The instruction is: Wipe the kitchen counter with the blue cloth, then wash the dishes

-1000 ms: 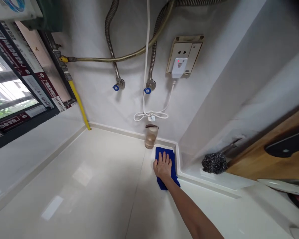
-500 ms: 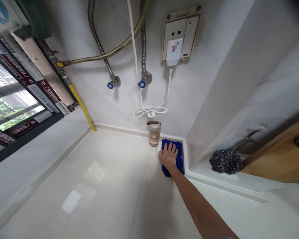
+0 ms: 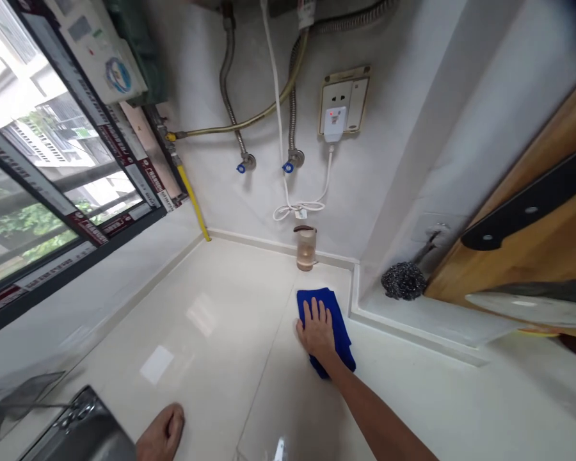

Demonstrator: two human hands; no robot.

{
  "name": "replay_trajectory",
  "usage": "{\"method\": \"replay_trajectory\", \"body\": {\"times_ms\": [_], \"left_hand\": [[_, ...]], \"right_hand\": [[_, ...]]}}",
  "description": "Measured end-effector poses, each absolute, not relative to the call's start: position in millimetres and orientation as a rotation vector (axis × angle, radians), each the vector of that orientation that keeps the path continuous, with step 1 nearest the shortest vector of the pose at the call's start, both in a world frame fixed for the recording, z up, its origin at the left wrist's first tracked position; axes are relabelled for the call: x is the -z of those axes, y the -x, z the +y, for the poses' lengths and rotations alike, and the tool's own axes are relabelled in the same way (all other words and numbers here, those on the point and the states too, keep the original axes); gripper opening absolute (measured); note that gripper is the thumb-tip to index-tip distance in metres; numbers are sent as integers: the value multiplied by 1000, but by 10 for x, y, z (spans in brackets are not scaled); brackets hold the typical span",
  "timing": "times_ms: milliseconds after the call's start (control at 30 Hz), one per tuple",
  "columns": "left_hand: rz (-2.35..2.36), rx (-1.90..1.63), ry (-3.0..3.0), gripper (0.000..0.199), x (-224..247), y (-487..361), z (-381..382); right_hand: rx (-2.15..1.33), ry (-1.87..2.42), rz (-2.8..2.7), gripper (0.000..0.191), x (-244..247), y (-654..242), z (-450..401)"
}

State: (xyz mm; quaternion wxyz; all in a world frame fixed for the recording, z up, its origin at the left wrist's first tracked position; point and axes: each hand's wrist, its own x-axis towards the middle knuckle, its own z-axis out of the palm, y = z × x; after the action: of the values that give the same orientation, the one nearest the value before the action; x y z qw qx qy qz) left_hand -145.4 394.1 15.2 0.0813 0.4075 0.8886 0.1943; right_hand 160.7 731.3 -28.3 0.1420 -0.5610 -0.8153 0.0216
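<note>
The cloth is deep blue (nearly the shade of the valve handles), the countertop glossy cream-white, the pipe bright yellow, the knife handle black, the board honey-brown with grain, and the window-frame strips maroon with pale lettering.

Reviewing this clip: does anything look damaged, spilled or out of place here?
The wall socket looks slightly odd: its mounting frame shows around the front plate, as if an outer cover were missing. Printed strips also line the window frame, perhaps leftover protective film. No clear spill shows on the counter.
</note>
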Motion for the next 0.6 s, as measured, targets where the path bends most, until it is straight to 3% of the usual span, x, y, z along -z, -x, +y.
{"method": "replay_trajectory", "body": {"times_ms": [167, 367, 600], "left_hand": [[2649, -603, -1306, 36, -223, 1314, 3904], [2598, -937, -1157, 38, -224, 1002, 3704], [2428, -957, -1364, 32, -214, 527, 2549]], "right_hand": [[-102, 1481, -2363, 65, 426, -1803, 6574], [-14, 1330, -2396, 63, 579, -2247, 5843], [71, 1258, -2387, 68, 780, -2898, 5232]]}}
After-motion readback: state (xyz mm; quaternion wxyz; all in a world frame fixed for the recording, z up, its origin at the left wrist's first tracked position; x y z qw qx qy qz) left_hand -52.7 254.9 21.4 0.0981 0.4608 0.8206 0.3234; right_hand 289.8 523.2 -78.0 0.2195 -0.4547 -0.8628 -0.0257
